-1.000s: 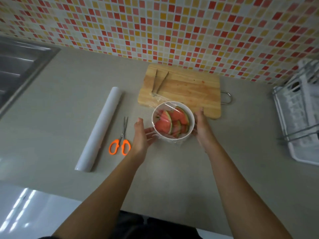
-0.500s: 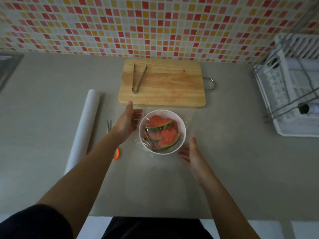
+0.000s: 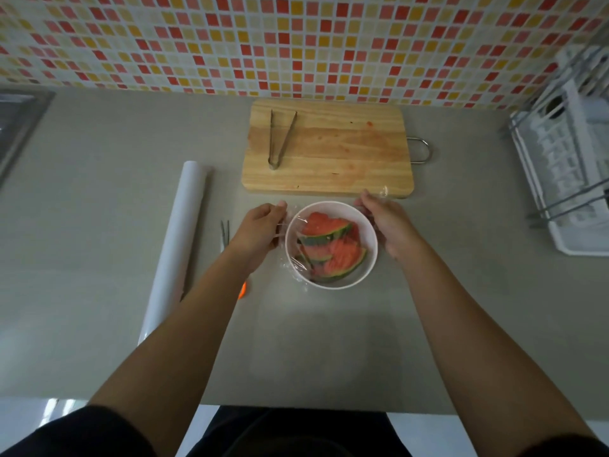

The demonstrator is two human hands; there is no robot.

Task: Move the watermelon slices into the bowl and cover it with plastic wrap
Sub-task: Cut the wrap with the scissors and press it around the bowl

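Observation:
A white bowl (image 3: 370, 255) sits on the grey counter just in front of the cutting board. Several watermelon slices (image 3: 333, 250) lie inside it under a sheet of clear plastic wrap (image 3: 298, 263) that is crinkled over the rim. My left hand (image 3: 258, 230) is at the bowl's left side, fingers pinching the wrap's edge. My right hand (image 3: 389, 222) is at the bowl's upper right side, gripping wrap that bunches up near the board's front edge.
A wooden cutting board (image 3: 329, 150) with metal tongs (image 3: 280, 138) lies behind the bowl. The plastic wrap roll (image 3: 176, 245) lies to the left, with orange-handled scissors (image 3: 225, 232) partly hidden under my left forearm. A white dish rack (image 3: 566, 153) stands at the right; a sink (image 3: 16, 123) far left.
My right hand has moved from the bowl's near right up to its far right side and taken hold of the wrap. My left hand stays at the left rim.

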